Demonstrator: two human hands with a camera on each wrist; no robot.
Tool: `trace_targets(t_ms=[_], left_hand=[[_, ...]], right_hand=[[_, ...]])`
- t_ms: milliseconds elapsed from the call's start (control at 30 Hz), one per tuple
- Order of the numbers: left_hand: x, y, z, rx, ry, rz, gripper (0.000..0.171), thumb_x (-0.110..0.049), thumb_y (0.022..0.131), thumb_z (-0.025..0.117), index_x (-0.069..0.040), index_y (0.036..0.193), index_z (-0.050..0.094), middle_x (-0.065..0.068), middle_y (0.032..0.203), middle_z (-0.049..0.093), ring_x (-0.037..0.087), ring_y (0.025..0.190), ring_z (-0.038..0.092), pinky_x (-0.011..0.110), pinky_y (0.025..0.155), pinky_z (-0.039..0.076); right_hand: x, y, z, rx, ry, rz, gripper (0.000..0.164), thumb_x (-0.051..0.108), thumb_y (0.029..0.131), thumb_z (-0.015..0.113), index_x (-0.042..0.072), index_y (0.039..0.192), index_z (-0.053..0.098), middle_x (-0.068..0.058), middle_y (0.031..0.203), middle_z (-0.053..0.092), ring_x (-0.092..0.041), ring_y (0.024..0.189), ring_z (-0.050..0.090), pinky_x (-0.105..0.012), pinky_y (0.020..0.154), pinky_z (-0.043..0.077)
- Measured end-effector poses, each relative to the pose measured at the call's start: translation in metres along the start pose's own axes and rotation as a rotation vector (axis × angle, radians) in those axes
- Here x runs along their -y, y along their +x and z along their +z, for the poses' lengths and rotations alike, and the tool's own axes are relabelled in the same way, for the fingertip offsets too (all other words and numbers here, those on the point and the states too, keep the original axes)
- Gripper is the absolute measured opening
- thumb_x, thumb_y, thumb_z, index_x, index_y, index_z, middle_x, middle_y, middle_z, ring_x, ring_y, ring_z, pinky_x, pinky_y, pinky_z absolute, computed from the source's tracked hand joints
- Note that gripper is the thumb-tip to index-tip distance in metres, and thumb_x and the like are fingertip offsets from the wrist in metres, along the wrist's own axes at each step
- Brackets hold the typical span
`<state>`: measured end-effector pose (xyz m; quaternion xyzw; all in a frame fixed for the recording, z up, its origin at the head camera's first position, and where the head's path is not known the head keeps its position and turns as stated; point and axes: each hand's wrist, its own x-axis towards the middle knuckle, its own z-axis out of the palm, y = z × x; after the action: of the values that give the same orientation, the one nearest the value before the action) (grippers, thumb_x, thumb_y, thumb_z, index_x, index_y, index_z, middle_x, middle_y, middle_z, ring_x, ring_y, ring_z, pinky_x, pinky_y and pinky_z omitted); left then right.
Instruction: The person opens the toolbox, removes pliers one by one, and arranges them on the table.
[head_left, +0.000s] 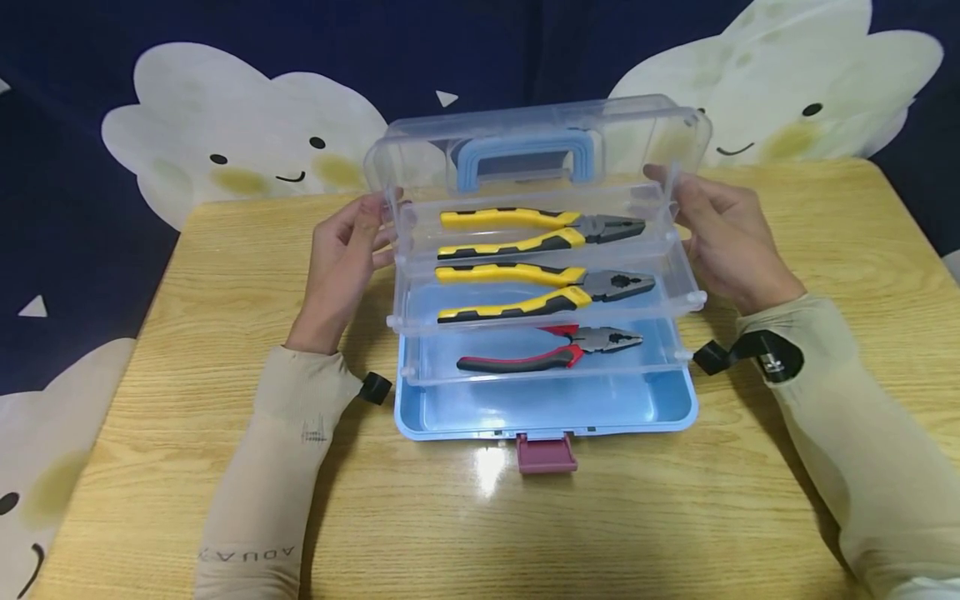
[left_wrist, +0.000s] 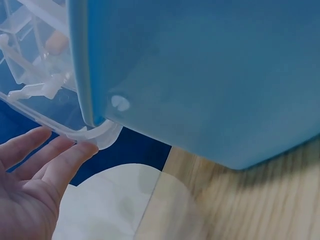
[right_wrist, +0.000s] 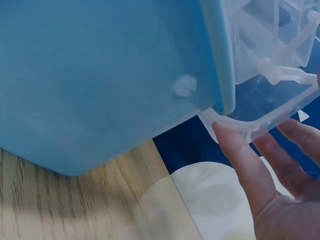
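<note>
A toolbox with a light blue base stands with its clear lid raised at the back, a blue handle on it. My left hand holds the lid's left edge, fingertips on the rim in the left wrist view. At the right edge my right hand grips the lid, some fingers behind the rim. Clear trays step out above the base. In them lie the upper yellow-black pliers, the lower yellow-black pliers and red-black pliers, which show through the plastic.
A plum-coloured latch hangs at the base's front. The toolbox rests on a wooden table. Behind it hangs a dark blue cloth with cloud faces. Black straps with small devices sit at both wrists.
</note>
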<state>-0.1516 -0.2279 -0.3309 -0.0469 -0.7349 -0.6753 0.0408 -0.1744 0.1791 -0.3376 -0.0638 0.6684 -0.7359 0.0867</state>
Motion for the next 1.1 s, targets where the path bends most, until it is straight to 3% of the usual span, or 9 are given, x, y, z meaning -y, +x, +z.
trace_targets(t_ms=[133, 300, 567, 833, 1100], left_hand=[[0.003, 0.000, 0.000, 0.003, -0.026, -0.011, 0.049, -0.038, 0.110, 0.048, -0.004, 0.142, 0.061, 0.024, 0.141, 0.063, 0.029, 0.124, 0.071, 0.028, 0.093, 0.064], [0.005, 0.000, 0.000, -0.001, -0.034, -0.028, 0.047, -0.037, 0.109, 0.051, -0.005, 0.142, 0.062, 0.023, 0.141, 0.064, 0.027, 0.123, 0.071, 0.029, 0.093, 0.065], [0.008, 0.000, 0.000, -0.006, 0.058, -0.031, 0.046, -0.038, 0.110, 0.048, -0.009, 0.143, 0.062, 0.017, 0.139, 0.065, 0.031, 0.129, 0.067, 0.032, 0.098, 0.063], [0.011, 0.002, 0.000, -0.004, 0.066, -0.019, 0.042, -0.032, 0.110, 0.048, -0.008, 0.141, 0.064, 0.016, 0.143, 0.064, 0.032, 0.128, 0.068, 0.034, 0.098, 0.063], [0.015, 0.002, -0.001, -0.010, 0.050, -0.019, 0.040, -0.031, 0.110, 0.051, -0.011, 0.142, 0.064, 0.018, 0.141, 0.066, 0.026, 0.120, 0.073, 0.028, 0.092, 0.065]], right_hand=[[0.000, 0.000, 0.000, -0.018, -0.005, 0.033, 0.054, 0.043, 0.103, 0.058, 0.012, 0.147, 0.059, -0.009, 0.153, 0.058, -0.026, 0.140, 0.057, -0.034, 0.080, 0.066], [-0.003, 0.000, 0.000, -0.060, 0.013, 0.025, 0.056, 0.045, 0.101, 0.060, 0.009, 0.144, 0.062, -0.008, 0.145, 0.063, -0.019, 0.126, 0.064, -0.033, 0.076, 0.068], [-0.003, -0.001, 0.000, -0.110, -0.033, 0.073, 0.061, 0.052, 0.098, 0.059, 0.009, 0.141, 0.065, -0.003, 0.127, 0.071, -0.013, 0.101, 0.075, -0.034, 0.069, 0.068], [0.000, 0.000, 0.002, -0.135, 0.040, 0.136, 0.055, 0.052, 0.095, 0.064, 0.011, 0.130, 0.073, -0.002, 0.100, 0.079, -0.016, 0.081, 0.077, -0.034, 0.055, 0.065], [-0.001, 0.003, 0.007, -0.173, 0.033, 0.168, 0.052, 0.055, 0.094, 0.065, 0.011, 0.120, 0.076, -0.003, 0.093, 0.078, -0.016, 0.073, 0.076, -0.032, 0.053, 0.064]])
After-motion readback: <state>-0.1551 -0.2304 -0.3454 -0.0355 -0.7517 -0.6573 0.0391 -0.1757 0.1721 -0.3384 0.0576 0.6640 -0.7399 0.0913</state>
